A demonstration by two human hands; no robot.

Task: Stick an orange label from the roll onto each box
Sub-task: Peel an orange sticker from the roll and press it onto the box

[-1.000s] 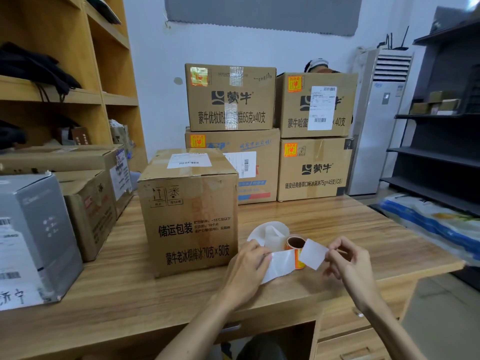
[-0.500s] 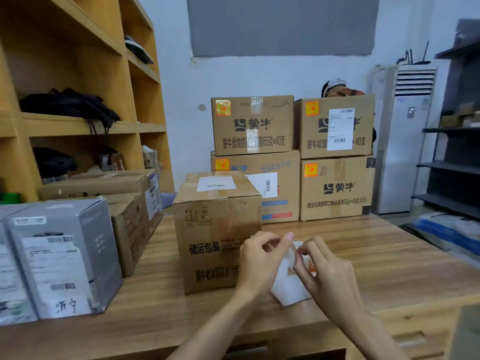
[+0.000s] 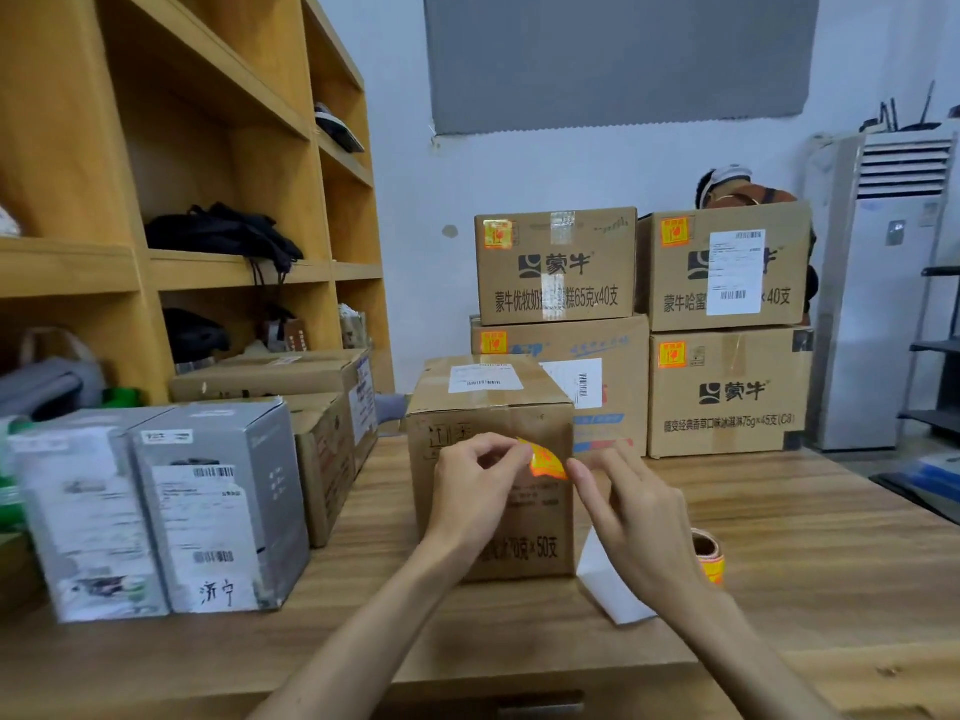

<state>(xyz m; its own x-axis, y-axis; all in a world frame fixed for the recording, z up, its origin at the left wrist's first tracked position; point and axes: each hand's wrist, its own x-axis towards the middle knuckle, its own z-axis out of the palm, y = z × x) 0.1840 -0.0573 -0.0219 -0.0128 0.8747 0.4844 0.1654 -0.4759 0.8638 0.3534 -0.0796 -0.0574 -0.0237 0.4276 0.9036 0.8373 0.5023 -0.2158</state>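
Both hands have risen from the white paper low over the table (image 3: 810,543), and the orange label (image 3: 545,459) is now peeled free and held up in front of the box (image 3: 488,402). The left hand (image 3: 475,491) pinches the label's left edge between thumb and forefinger, the other fingers curled under. The right hand (image 3: 634,517) meets the label's lower right corner with its fingertips; whether it nips that corner or only touches it, I cannot tell, as the view is blurred there. The label is curled, sitting before the upper right part of the box's front face, between the two hands; contact with the cardboard is not clear.

Under the right hand, a white backing strip (image 3: 610,595) lies on the table, and the roll (image 3: 709,558) peeks out just behind the right wrist. Beyond both hands, the stacked boxes (image 3: 727,402) each carry an orange label at an upper left corner. Left of the left hand stand grey boxes (image 3: 223,501).
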